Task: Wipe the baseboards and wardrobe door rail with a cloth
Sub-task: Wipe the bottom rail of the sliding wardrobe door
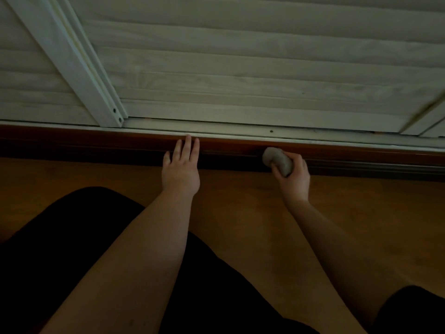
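While left hand (181, 169) rests flat, right hand (294, 178) grips cloth (277, 160).

two hands, the left hand (181, 169) and right hand (295, 180), one grey cloth (278, 161), one door rail (240, 133), one dark baseboard (96, 148), two louvred wardrobe doors (240, 56), two knees in black (72, 237)

Grey cloth (278, 161), bunched into a rounded wad, held up against the dark reddish-brown baseboard (349, 156) right of centre. Baseboard running left to right along the far edge of the floor. Pale wardrobe door rail (240, 135) lying directly on top, screw heads showing.
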A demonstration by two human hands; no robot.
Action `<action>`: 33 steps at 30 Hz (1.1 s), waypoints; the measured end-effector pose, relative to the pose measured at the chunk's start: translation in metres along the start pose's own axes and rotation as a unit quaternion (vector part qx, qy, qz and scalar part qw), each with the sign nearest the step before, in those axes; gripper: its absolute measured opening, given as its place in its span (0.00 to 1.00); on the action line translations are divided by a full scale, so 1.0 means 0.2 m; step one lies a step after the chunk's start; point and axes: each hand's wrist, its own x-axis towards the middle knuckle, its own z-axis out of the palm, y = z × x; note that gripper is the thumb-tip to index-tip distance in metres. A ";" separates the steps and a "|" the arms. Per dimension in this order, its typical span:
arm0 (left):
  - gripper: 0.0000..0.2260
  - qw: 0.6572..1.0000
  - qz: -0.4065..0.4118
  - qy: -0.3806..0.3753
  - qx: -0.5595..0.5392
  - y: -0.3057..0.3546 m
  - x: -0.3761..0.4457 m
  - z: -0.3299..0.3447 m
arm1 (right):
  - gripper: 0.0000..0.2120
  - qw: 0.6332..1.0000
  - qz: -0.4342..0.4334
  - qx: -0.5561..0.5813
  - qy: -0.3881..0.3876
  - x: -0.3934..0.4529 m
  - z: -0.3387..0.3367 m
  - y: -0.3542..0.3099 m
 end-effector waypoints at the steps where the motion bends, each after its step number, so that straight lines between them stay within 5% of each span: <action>1: 0.44 1.000 -0.001 -0.002 0.000 0.00 0.00 0.00 | 0.20 1.000 0.008 0.003 0.006 0.00 -0.03 0.02; 11: 0.41 1.000 0.015 -0.004 0.004 0.00 -0.01 -0.02 | 0.21 0.997 0.070 -0.018 0.027 0.06 -0.27 0.17; 26: 0.36 0.985 0.160 -0.028 0.058 0.12 -0.10 -0.13 | 0.22 0.989 0.131 0.010 0.064 0.06 -0.54 0.29; 33: 0.34 0.960 0.273 0.006 0.055 0.49 -0.03 -0.26 | 0.24 0.998 0.049 -0.035 0.025 -0.13 -0.67 0.35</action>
